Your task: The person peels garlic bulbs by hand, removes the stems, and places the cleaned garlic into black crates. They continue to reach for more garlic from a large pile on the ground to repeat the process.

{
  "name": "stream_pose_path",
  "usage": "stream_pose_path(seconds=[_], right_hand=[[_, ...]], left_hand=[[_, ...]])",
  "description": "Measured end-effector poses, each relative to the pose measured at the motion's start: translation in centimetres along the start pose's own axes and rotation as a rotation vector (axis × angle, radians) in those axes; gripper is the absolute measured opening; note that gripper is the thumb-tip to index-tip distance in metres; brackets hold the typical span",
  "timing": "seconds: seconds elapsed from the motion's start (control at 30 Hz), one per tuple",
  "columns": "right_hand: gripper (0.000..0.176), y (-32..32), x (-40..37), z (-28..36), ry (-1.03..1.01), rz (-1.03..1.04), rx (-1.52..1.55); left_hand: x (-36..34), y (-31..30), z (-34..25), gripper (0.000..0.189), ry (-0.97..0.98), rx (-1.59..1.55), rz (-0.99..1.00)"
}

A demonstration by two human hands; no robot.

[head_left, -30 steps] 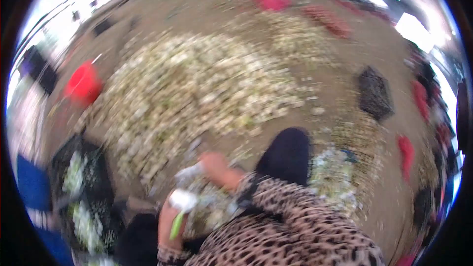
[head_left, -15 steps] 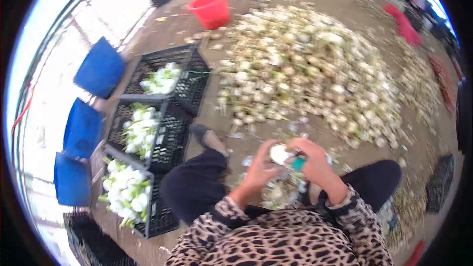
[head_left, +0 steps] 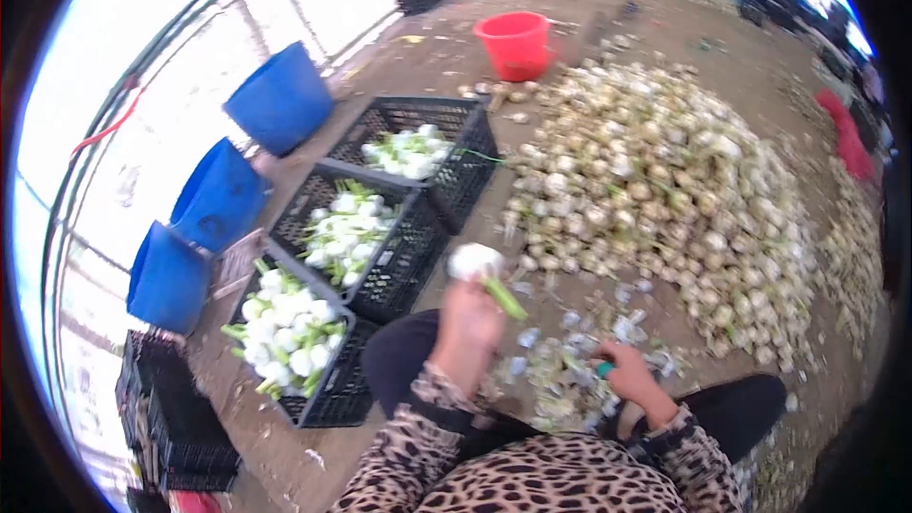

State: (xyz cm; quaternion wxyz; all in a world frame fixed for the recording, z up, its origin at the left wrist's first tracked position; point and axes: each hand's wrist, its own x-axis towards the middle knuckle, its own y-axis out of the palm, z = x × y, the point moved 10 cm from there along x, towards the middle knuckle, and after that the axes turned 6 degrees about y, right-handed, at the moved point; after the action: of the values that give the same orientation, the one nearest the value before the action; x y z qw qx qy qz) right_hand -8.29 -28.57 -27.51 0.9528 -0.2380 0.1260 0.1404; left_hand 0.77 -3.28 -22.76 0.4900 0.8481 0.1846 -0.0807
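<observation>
My left hand (head_left: 468,315) is raised and grips a trimmed white bulb with a green stalk (head_left: 478,264), held above my knee near the black crates. My right hand (head_left: 628,375) is lower, close to the ground, closed around a small teal-handled tool (head_left: 604,370) over a litter of trimmings (head_left: 560,370). A large heap of white bulbs (head_left: 665,180) lies on the dirt floor just beyond both hands. Leopard-print sleeves cover my arms.
Three black plastic crates (head_left: 480,138) (head_left: 416,252) (head_left: 337,399) holding trimmed bulbs stand in a row at my left. Blue tubs (head_left: 280,100) lean behind them. A red bucket (head_left: 516,46) sits past the heap. More crates are stacked at the lower left (head_left: 166,418).
My hands have separated: the left lifted the bulb up and leftward, the right dropped toward the ground with the tool. The view swung further left.
</observation>
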Motion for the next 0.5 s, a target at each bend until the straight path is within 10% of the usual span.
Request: stream_pose_path(seconds=[0.13, 0.2, 0.5], right_hand=[[0.024, 1.0, -0.4, -0.7, -0.006, 0.029, -0.091], [0.017, 0.5, -0.5, 0.4, 0.000, 0.030, -0.105], [0.018, 1.8, -0.2, -5.0, 0.067, 0.119, -0.079]], left_hand=[[2.1, 3.7, -9.4, 0.024, 0.337, 0.047, 0.094], [2.4, 3.8, -6.7, 0.028, 0.073, -0.095, 0.253], [-2.1, -0.2, -7.5, 0.034, 0.013, -0.099, 0.037]])
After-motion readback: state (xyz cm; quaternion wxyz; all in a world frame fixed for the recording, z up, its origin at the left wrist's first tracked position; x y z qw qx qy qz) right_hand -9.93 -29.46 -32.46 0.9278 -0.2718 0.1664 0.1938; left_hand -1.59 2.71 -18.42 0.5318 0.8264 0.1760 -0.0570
